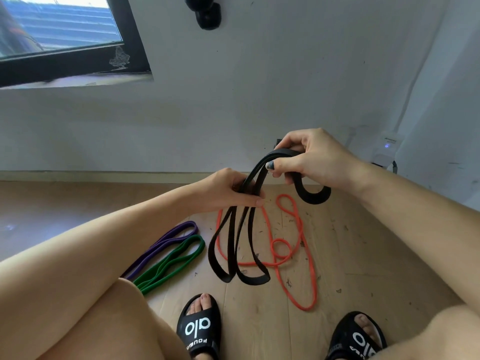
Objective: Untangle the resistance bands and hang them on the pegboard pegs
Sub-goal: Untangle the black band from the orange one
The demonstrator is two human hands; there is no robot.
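Observation:
I hold a wide black resistance band in both hands above the wooden floor. My left hand pinches several of its strands together, and two loops hang down below it. My right hand grips the band's upper fold, with one end curling down to the right. An orange band lies twisted on the floor beneath. A purple band and a green band lie side by side to the left. No pegboard is in view.
I crouch with my knees at both lower corners and my feet in black slides. A grey wall stands ahead with a black-framed window upper left. A white device with a blue light sits at the right wall.

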